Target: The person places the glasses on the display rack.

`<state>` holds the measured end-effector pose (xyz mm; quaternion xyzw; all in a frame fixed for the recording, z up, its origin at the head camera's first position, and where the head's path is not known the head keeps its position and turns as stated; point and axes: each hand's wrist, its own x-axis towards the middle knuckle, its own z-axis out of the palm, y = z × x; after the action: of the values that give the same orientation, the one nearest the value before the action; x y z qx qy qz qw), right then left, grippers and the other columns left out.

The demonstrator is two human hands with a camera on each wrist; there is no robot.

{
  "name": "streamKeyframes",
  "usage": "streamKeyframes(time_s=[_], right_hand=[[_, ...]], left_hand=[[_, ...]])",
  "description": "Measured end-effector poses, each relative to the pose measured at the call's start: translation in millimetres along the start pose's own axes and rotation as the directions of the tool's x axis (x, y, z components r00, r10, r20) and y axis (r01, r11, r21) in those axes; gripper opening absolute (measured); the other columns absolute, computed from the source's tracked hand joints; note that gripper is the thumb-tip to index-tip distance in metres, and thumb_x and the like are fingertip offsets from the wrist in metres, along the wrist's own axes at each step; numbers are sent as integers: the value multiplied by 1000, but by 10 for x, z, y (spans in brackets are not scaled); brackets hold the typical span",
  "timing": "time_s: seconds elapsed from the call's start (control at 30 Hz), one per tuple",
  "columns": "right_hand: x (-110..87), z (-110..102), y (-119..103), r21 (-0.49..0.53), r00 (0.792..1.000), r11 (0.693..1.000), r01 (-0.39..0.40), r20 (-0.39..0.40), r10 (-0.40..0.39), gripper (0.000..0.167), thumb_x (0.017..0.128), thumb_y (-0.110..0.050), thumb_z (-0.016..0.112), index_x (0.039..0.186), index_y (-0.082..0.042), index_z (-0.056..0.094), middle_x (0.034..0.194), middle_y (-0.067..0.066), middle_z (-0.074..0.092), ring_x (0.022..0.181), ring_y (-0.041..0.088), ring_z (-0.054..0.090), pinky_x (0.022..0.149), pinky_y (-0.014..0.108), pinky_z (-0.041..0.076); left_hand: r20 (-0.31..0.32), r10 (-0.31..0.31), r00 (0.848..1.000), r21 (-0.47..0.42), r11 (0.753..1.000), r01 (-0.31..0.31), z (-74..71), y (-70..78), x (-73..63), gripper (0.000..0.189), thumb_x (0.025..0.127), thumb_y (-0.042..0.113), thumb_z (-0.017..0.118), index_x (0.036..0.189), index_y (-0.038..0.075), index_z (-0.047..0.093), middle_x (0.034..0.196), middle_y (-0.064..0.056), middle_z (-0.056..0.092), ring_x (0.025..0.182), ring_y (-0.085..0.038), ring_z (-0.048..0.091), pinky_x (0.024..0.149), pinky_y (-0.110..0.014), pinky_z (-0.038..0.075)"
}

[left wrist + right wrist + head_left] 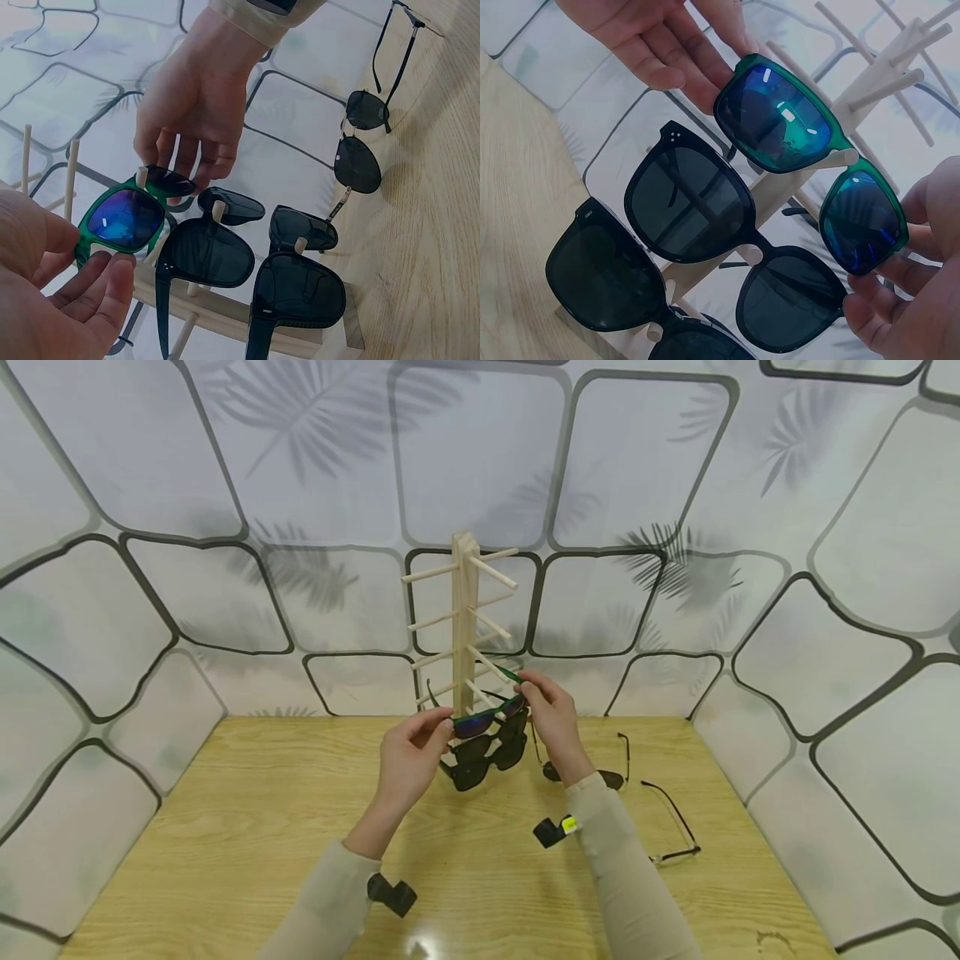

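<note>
Green-framed sunglasses (474, 724) with blue mirrored lenses are held level between my two hands at a wooden display rack (461, 652). My left hand (408, 756) pinches one front corner of the frame between thumb and fingers. At the other end, my right hand (553, 714) grips the frame near the hinge. In the right wrist view a peg tip (844, 158) pokes out at the bridge of the green sunglasses (780, 120). Two black sunglasses sit on pegs just below: an upper pair (694, 202) and a lower pair (604, 270).
Right of the rack, dark-lensed sunglasses (612, 779) lie on the wooden table (247, 827). Nearer the front are thin-framed glasses (682, 852), partly hidden by the right sleeve. Bare pegs (491, 572) jut from the upper rack. Patterned walls (480, 460) enclose the table's back and sides.
</note>
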<state>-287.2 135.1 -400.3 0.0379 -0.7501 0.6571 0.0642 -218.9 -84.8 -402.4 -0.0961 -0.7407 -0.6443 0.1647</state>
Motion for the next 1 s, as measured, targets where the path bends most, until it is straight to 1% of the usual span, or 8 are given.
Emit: streamKeyframes(time_s=[0.07, 0.17, 0.4, 0.57, 0.77, 0.87, 1.0], right_hand=[[3, -2, -2, 7, 1000, 1000, 1, 0, -1, 41, 112, -29, 51, 148, -10, 61, 136, 16, 68, 119, 27, 59, 101, 56, 53], [11, -2, 5, 8, 1000, 1000, 7, 4, -7, 41, 113, -29, 50, 148, -10, 61, 137, 16, 68, 119, 27, 59, 101, 56, 53], [18, -12, 12, 2, 1000, 1000, 12, 9, -12, 41, 113, -29, 50, 149, -12, 60, 141, 20, 66, 119, 27, 58, 101, 57, 53], [18, -9, 10, -5, 1000, 1000, 15, 9, -14, 41, 113, -29, 49, 149, -11, 59, 141, 20, 65, 122, 28, 58, 102, 57, 52], [24, -15, 9, -11, 1000, 1000, 25, 4, -25, 41, 113, -28, 49, 149, -10, 60, 142, 23, 64, 120, 28, 59, 102, 59, 52], [20, -28, 7, -28, 999, 999, 31, 9, -31, 43, 113, -30, 50, 150, -10, 59, 143, 21, 64, 120, 28, 59, 98, 51, 54], [-3, -64, 9, -53, 999, 998, 35, 13, -34, 46, 113, -34, 52, 152, -12, 57, 146, 14, 62, 121, 29, 59, 90, 36, 53]], left_hand=[[-1, 1, 1000, -1, 1000, -1, 2, -5, 6, 23, 101, 5, 69, 122, -4, 75, 97, -25, 77, 74, -21, 72, 68, -18, 57], [-4, 4, 1000, -5, 1000, -4, 5, -11, 12, 23, 101, 5, 69, 121, -4, 75, 98, -24, 77, 74, -19, 71, 68, -18, 57], [1, 12, 1000, -8, 1000, -12, 7, 8, 10, 21, 101, 6, 69, 121, 0, 77, 100, -23, 77, 79, -29, 73, 70, -18, 57], [3, 8, 1000, -3, 1000, -8, 4, 21, 9, 22, 102, 6, 69, 121, 0, 76, 100, -24, 77, 80, -30, 73, 70, -18, 57], [6, 8, 1000, 8, 1000, -8, 1, 16, 7, 22, 102, 6, 69, 122, 1, 77, 100, -23, 77, 81, -32, 73, 71, -18, 57], [6, 7, 1000, 0, 1000, -7, -1, 3, -4, 24, 102, 6, 69, 124, 1, 76, 100, -23, 77, 81, -31, 73, 72, -17, 57], [-5, -6, 1000, 0, 1000, 6, -8, -21, -34, 28, 101, 7, 70, 128, 2, 74, 98, -23, 77, 80, -25, 73, 72, -17, 56]])
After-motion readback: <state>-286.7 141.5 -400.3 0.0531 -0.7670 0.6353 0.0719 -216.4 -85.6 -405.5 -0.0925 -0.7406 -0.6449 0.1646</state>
